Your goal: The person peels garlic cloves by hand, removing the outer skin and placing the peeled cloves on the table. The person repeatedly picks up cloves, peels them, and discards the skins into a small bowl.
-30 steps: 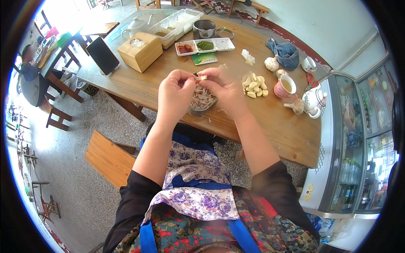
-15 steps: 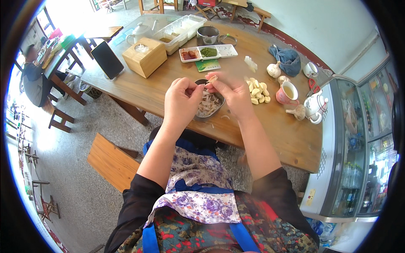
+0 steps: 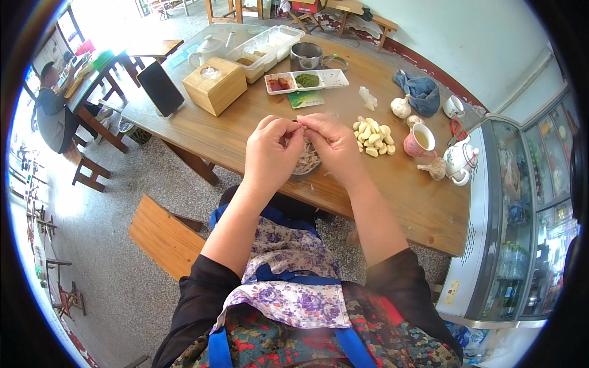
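Note:
My left hand (image 3: 272, 150) and my right hand (image 3: 330, 147) meet fingertip to fingertip, both pinched on a small garlic clove (image 3: 299, 124), largely hidden by the fingers. Beneath them, a bowl of papery peelings (image 3: 308, 161) is partly covered by my hands. Just right of my right hand lies a pile of peeled cloves (image 3: 373, 138). Whole garlic bulbs (image 3: 401, 106) rest farther right, one (image 3: 437, 169) near a pink cup (image 3: 417, 141). A white scrap (image 3: 368, 98) lies behind the pile.
Around the table (image 3: 202, 141) stand a wooden box (image 3: 208, 92), phone (image 3: 161, 90), sauce tray (image 3: 335, 78), plastic container (image 3: 267, 46), metal pot (image 3: 305, 55), blue cloth (image 3: 417, 92) and teapot (image 3: 460, 159). A bench (image 3: 162, 233) is lower left, a glass fridge (image 3: 509, 245) right, a seated person (image 3: 52, 113) far left.
My fingertips have drawn closer together, covering more of the clove that showed earlier. The whole view has shifted slightly, so the table sits a little lower and farther right.

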Demonstrator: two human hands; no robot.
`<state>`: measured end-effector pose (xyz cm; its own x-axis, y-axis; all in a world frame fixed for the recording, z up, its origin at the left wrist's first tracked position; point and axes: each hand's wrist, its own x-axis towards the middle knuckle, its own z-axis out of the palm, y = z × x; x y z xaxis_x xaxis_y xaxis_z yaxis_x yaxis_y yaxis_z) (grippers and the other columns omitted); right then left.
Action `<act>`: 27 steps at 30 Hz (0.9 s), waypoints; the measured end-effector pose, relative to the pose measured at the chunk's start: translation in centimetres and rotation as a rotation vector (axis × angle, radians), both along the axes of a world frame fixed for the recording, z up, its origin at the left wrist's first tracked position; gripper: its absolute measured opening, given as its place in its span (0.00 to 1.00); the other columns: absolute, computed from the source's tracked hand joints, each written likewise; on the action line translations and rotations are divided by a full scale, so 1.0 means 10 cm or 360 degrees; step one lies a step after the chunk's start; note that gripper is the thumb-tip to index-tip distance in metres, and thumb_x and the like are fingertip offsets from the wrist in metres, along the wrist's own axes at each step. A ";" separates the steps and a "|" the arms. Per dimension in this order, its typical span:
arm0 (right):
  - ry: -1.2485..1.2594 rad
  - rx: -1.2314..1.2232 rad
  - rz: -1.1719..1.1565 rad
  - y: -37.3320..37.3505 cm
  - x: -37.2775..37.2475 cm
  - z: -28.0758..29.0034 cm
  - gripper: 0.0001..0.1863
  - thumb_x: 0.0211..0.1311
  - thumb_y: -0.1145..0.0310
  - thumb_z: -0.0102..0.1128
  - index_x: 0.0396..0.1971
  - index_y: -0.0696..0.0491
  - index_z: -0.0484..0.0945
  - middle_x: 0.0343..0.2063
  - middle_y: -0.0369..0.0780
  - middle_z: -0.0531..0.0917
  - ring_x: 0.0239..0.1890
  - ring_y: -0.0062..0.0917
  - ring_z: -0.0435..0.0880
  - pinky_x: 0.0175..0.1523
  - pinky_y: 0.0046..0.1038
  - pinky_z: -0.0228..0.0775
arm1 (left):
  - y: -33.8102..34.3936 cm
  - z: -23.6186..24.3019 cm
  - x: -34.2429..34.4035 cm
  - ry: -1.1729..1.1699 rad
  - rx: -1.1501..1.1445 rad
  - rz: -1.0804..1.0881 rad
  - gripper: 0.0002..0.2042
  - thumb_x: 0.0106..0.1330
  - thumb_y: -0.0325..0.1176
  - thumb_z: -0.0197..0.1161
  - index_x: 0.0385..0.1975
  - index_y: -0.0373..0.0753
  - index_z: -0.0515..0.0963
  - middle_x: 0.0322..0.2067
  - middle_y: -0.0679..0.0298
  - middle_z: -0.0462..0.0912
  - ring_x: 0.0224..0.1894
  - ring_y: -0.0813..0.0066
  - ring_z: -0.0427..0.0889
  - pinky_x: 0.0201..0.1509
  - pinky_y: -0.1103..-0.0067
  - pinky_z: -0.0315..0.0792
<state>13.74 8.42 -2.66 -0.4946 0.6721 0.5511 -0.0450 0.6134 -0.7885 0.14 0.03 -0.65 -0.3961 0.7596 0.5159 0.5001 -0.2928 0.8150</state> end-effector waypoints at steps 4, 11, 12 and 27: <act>-0.0101 0.0162 -0.0039 -0.01 0.01 0.00 0.12 0.65 0.76 0.63 0.48 0.58 0.84 0.46 0.43 0.86 0.47 0.30 0.84 0.53 0.27 0.76 | 0.00 -0.02 -0.02 0.0013 -0.0001 -0.0016 0.03 0.62 0.24 0.66 0.31 0.31 0.82 0.29 0.57 0.81 0.28 0.68 0.82 0.34 0.76 0.77; -0.0105 0.0096 -0.0016 -0.02 0.00 -0.01 0.12 0.65 0.76 0.63 0.47 0.58 0.84 0.45 0.44 0.86 0.46 0.33 0.85 0.52 0.29 0.77 | 0.02 -0.05 -0.03 -0.0031 -0.0022 -0.0014 0.02 0.61 0.22 0.65 0.31 0.31 0.81 0.27 0.63 0.80 0.26 0.81 0.78 0.32 0.81 0.73; -0.0119 0.0104 -0.0021 -0.02 0.00 -0.03 0.12 0.65 0.75 0.63 0.47 0.58 0.84 0.45 0.44 0.86 0.46 0.34 0.85 0.52 0.29 0.77 | 0.01 -0.06 -0.02 -0.0028 -0.0026 -0.0005 0.02 0.62 0.22 0.65 0.31 0.31 0.81 0.27 0.64 0.80 0.26 0.82 0.78 0.32 0.82 0.73; 0.0077 -0.0300 0.0033 -0.01 0.00 -0.02 0.11 0.65 0.79 0.63 0.47 0.59 0.85 0.45 0.43 0.87 0.46 0.26 0.86 0.52 0.25 0.79 | 0.04 -0.13 -0.03 -0.0181 0.0006 -0.0033 0.02 0.67 0.24 0.65 0.35 0.32 0.82 0.29 0.69 0.80 0.28 0.87 0.75 0.33 0.85 0.72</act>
<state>13.74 8.32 -2.84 -0.4855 0.7555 0.4399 -0.0965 0.4538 -0.8859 -0.13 0.43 -1.94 -0.4361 0.7666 0.4713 0.3983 -0.3052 0.8650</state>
